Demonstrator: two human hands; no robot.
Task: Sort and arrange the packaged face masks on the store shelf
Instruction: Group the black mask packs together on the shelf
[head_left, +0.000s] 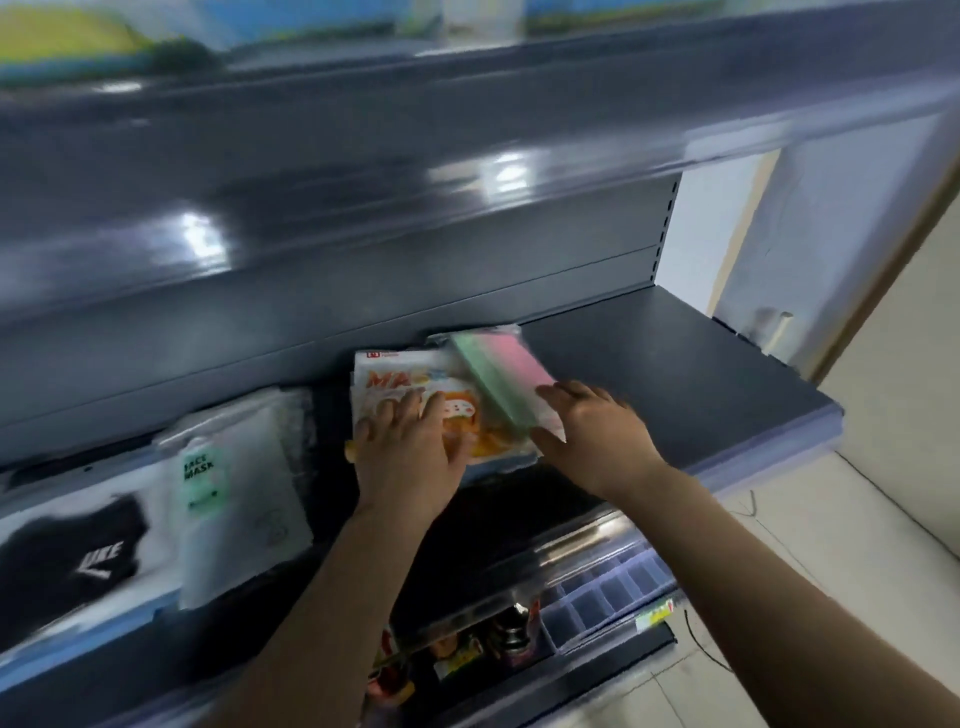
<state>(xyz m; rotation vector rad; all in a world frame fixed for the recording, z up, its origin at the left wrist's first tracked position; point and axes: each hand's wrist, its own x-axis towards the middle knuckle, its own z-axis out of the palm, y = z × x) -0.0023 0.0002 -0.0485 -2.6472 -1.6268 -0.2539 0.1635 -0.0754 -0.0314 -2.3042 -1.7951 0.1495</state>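
Note:
An orange-and-white mask packet (395, 376) lies on top of a small pile on the dark shelf (675, 374). My left hand (410, 452) rests flat on it, fingers spread. A clear packet of green and pink masks (498, 376) lies tilted across the pile's right side. My right hand (592, 431) grips that packet's near end, thumb under the edge. To the left lie a white "FACE MASK" packet (234, 499) and a packet holding a black mask (78, 561). The picture is blurred by motion.
A higher shelf (363, 171) overhangs the work area. The shelf's right part beside the pile is bare dark metal. Below it, a lower shelf (597, 603) holds bottles and plastic dividers. A pale tiled floor (810, 545) and a wall lie to the right.

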